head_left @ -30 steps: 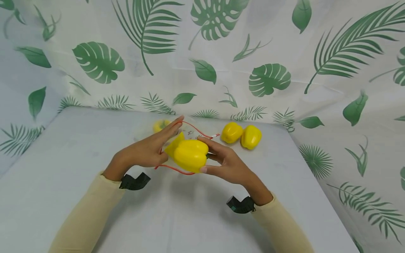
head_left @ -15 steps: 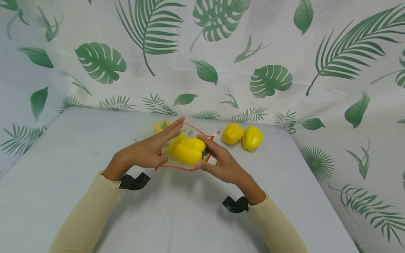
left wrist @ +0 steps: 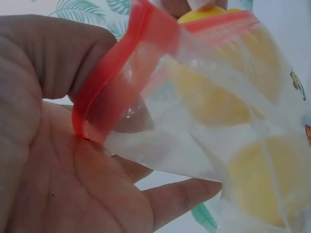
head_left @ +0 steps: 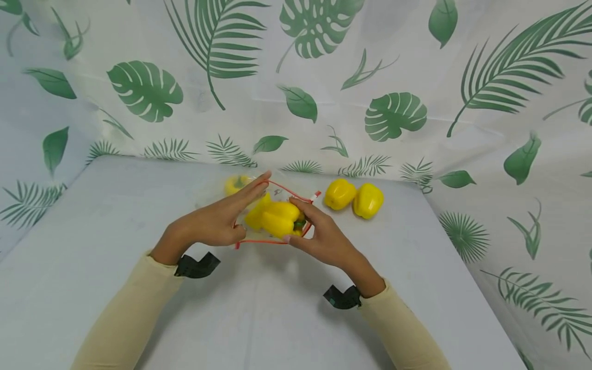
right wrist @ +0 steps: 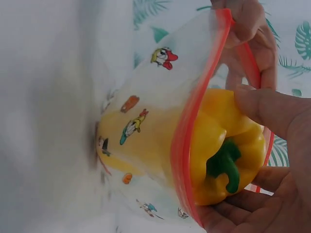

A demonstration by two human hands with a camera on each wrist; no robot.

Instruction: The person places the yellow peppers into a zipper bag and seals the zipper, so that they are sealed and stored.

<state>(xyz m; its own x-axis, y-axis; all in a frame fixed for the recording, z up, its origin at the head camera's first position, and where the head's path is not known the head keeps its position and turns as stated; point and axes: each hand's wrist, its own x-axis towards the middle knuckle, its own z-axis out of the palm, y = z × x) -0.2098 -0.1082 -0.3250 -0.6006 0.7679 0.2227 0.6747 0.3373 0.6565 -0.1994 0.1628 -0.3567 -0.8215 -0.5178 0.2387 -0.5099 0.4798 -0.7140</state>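
My left hand (head_left: 210, 221) holds a clear zip bag (right wrist: 146, 97) by its red-edged mouth. In the left wrist view, the thumb hooks over the rim of the bag (left wrist: 102, 92), and its tip shows through the plastic. The other fingers stretch out along the outside. My right hand (head_left: 321, 231) grips a yellow bell pepper (head_left: 279, 218) between thumb and fingers. That pepper lies partly inside the mouth, its green stem (right wrist: 228, 165) facing out. Another yellow pepper (head_left: 234, 184) shows deeper in the bag, partly behind my left hand.
Two more yellow bell peppers (head_left: 339, 194) (head_left: 368, 201) lie side by side on the white table (head_left: 139, 205), right of the bag. A leaf-patterned cloth (head_left: 296, 128) hangs behind the table. A dark wrist camera sits on each wrist.
My right hand has moved the pepper left and into the bag's mouth, turning its stem more into view. The left hand has stayed nearly still, holding the bag.
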